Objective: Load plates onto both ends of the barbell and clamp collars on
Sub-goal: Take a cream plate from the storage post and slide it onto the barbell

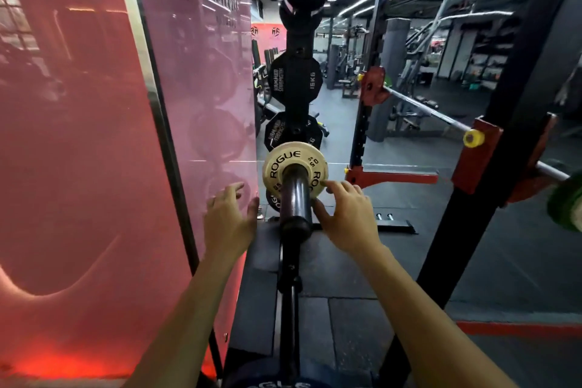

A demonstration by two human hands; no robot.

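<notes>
Small plate riding the sleeve, no collar on it yet.

The pale round Rogue change plate (295,169) sits on the dark steel barbell sleeve (293,198), dead centre. The right hand (343,214), at 4 o'clock of it, pinches its rim; the left hand (228,217), at 8 o'clock, hangs spread and empty. Uncollared, the plate could slide off if the sleeve tips. The black plate-storage tree (297,79) stands at 12 o'clock, the red glossy wall panel (94,135) crowds 9 o'clock.
</notes>
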